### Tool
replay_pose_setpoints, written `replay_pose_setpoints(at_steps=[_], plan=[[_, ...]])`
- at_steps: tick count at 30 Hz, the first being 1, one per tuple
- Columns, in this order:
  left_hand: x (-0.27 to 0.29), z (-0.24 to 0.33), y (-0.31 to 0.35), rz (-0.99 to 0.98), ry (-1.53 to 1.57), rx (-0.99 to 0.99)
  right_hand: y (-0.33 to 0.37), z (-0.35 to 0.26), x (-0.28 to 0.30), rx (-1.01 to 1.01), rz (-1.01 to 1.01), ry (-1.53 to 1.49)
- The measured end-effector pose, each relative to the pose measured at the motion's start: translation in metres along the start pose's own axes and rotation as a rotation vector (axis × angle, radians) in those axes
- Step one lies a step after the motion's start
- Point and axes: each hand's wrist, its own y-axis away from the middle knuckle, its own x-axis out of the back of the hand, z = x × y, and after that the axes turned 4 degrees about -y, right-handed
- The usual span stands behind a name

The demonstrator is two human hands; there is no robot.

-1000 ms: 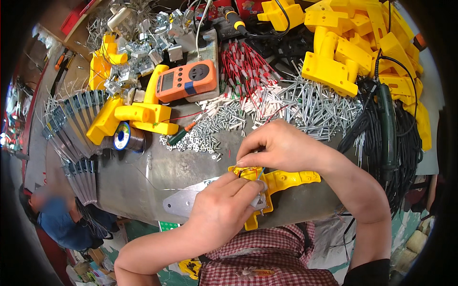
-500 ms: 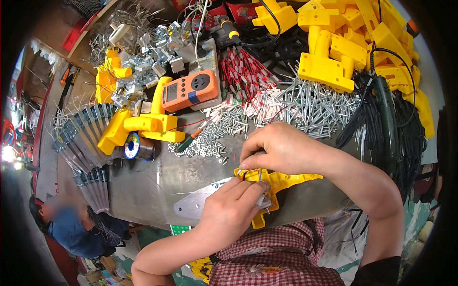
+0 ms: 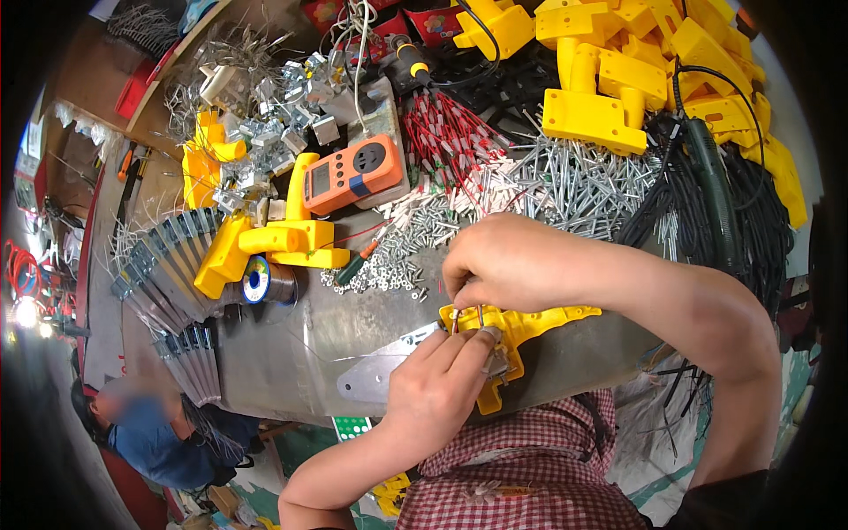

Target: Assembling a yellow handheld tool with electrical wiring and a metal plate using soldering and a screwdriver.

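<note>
My left hand (image 3: pixel 433 380) is closed over an open yellow plastic housing half (image 3: pixel 552 320) near the table's front edge, its fingertips pressing beside a small silver metal part (image 3: pixel 499 360) seated in the shell. A flat grey metal blade (image 3: pixel 367 378) sticks out to the left from under that hand. Just above the housing's upper left end, my right hand (image 3: pixel 499 265) pinches with thumb and forefinger. What lies between those fingertips is too small to make out. Short thin wires (image 3: pixel 480 316) stand up from the shell between both hands.
Loose screws and nuts (image 3: pixel 389 269) lie beyond my hands, near a green screwdriver (image 3: pixel 358 258) and a solder spool (image 3: pixel 268 281). An orange meter (image 3: pixel 353 173) stands behind. Yellow housings (image 3: pixel 601 97) and black cords (image 3: pixel 698 185) crowd the right. A person (image 3: pixel 168 433) sits at lower left.
My right hand's fingertips have shifted slightly up and right, keeping their pinch. My left hand stays on the housing. The whole view has turned a little.
</note>
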Motion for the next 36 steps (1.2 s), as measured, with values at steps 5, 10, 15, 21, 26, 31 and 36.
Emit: replay_pose_setpoints(at_steps=[5, 10, 15, 21, 26, 31, 36], plan=[[0.001, 0.003, 0.002, 0.029, 0.017, -0.001, 0.002, 0.008, -0.008, 0.056, 0.017, -0.051], [-0.004, 0.000, 0.004, 0.054, 0.014, -0.021, 0.005, 0.012, -0.012, 0.010, 0.025, -0.135], [-0.007, -0.006, 0.009, 0.144, 0.041, -0.056, 0.010, 0.013, -0.013, -0.040, 0.002, -0.189], [-0.004, -0.019, 0.010, 0.269, 0.254, -0.009, 0.012, 0.009, -0.012, -0.084, 0.034, -0.240], [-0.014, -0.023, 0.003, 0.344, 0.194, 0.274, 0.011, 0.005, -0.017, -0.167, 0.024, -0.234], [-0.017, -0.020, 0.007, 0.359, -0.043, 0.086, 0.020, 0.005, -0.019, -0.086, 0.089, -0.215], [-0.019, -0.032, 0.008, 0.253, 0.249, 0.195, 0.024, 0.012, -0.012, -0.130, 0.067, -0.306]])
